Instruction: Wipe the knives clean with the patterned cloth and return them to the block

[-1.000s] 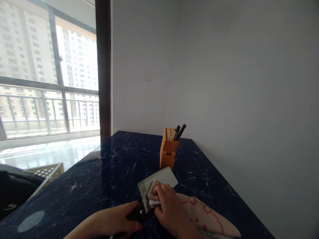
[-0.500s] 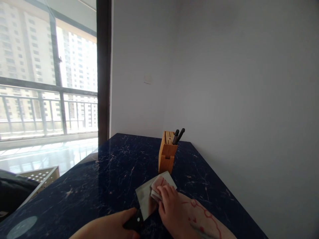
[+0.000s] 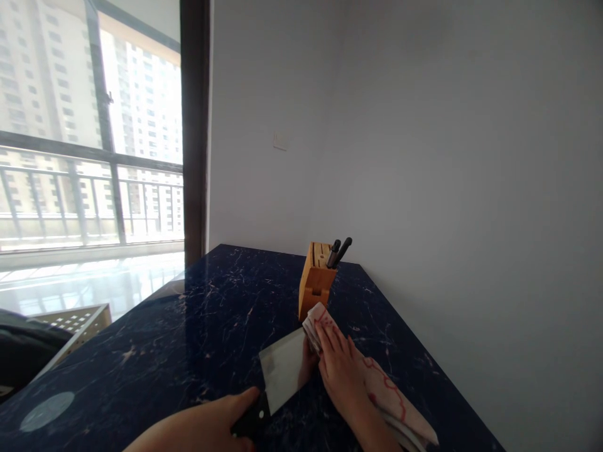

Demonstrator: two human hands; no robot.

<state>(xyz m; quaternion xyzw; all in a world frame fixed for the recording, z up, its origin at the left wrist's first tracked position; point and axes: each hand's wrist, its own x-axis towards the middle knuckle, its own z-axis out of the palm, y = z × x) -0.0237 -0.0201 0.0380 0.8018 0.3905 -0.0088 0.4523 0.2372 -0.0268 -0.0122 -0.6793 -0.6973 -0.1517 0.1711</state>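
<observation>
I see the left hand point(image 3: 221, 419), fingers tight on a big knife point(image 3: 285, 370); the right hand point(image 3: 343, 371), fingers holding a pink cloth point(image 3: 387, 388) at the knife's end

My one view is head-worn, close above the table point(image 3: 226, 307), facing forward and slightly down along it toward the grey walls point(image 3: 443, 163).

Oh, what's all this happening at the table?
A person is handling a cleaver and a cloth. The left hand grips the cleaver by its black handle, while the right hand holds the cloth at the blade's far end. Just beyond, a wooden block stands on the dark table, two black handles sticking out of its top.
</observation>
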